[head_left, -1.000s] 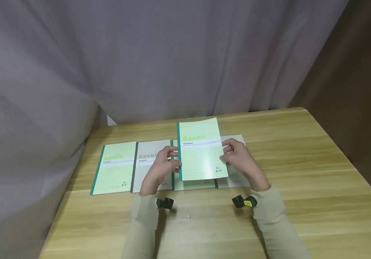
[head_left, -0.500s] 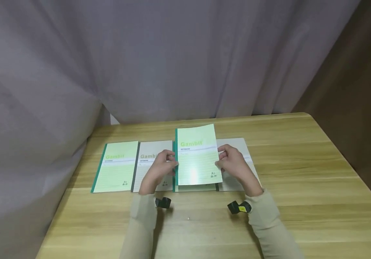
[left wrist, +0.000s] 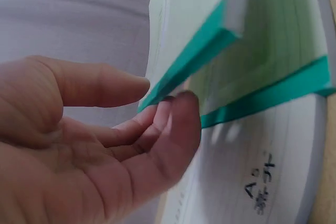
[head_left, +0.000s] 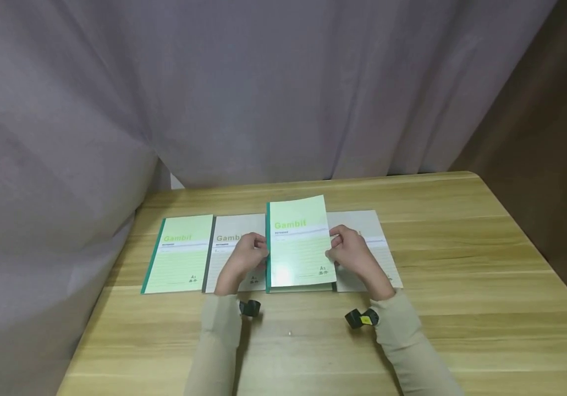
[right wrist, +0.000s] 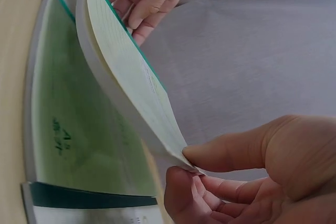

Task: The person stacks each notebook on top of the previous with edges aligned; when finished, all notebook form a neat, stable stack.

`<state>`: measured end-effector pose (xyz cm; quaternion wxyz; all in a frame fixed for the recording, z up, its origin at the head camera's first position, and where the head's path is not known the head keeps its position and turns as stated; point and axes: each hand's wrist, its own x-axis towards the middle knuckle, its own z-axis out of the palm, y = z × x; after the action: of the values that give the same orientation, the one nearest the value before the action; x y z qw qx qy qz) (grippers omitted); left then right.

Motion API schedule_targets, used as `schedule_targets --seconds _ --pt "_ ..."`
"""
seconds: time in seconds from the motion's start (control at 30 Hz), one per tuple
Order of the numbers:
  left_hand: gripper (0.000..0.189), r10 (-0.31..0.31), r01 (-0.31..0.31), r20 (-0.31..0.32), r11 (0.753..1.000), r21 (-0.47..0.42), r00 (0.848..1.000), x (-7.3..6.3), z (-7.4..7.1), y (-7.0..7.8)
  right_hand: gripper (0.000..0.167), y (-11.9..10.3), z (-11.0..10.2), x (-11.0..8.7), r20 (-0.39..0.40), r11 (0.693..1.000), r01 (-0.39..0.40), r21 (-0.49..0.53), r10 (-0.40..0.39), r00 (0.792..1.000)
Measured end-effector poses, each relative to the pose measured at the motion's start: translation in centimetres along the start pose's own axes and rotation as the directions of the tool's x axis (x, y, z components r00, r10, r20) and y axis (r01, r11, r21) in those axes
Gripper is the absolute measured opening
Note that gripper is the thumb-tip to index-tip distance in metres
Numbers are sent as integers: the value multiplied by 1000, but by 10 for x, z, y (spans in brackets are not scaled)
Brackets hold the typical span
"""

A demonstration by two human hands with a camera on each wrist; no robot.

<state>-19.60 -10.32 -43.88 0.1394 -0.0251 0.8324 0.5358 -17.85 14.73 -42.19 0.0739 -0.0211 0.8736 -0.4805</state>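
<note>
A light green "Gambit" notebook with a teal spine is held just above another green notebook, which it mostly covers. My left hand holds its spine edge, thumb in front and curled fingers behind, as the left wrist view shows. On the opposite edge, my right hand pinches the cover and pages between thumb and fingers, bending that side slightly. Below my left hand lies a grey-white notebook, partly hidden by it. Another grey-white notebook lies under my right hand.
Farthest left in the row lies a green notebook. All rest on a wood-grain table with a rounded far right corner. A grey curtain hangs behind the table. Dark wrist cameras sit at both cuffs.
The held notebook has come down and slightly left, closer over the green notebook in the row. Both hands have moved with it, keeping their hold. More of the right grey-white notebook shows.
</note>
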Motion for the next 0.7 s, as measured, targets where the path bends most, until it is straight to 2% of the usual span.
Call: schedule_targets --seconds 0.27,0.7 --pt "32 -21 18 21 991 129 1000 5 2 -7 43 9 9 6 23 999 -24 -48 25 999" --pt "32 -24 19 21 973 232 999 7 3 -9 42 17 14 11 45 995 -23 -100 27 999"
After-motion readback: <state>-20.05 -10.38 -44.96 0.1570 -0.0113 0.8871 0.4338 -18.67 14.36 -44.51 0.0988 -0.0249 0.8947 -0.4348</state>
